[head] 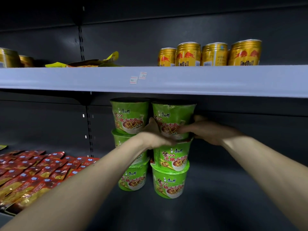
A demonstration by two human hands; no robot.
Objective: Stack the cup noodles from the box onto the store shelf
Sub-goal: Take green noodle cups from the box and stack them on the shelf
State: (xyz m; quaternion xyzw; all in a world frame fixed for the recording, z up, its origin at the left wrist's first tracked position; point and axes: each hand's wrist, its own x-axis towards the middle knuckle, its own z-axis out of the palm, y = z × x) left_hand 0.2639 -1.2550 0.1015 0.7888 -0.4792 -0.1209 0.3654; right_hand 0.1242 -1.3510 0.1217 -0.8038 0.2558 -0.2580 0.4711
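Observation:
Two stacks of green cup noodles stand side by side on the dark lower shelf [225, 189], each three cups high. The top cup of the right stack [173, 117] sits on the cup below it [172, 157]. My left hand [154, 136] grips its lower left side and my right hand [211, 131] grips its lower right side, fingers wrapped across the front. The left stack's top cup [129, 115] stands right beside it, just under the upper shelf. The box is out of view.
The grey upper shelf edge [216, 80] runs right above the cup tops, bearing gold Red Bull cans [215, 54] and yellow packets [100, 61]. Red snack packets [33, 172] fill the lower shelf's left part. Bare shelf lies to the right of the stacks.

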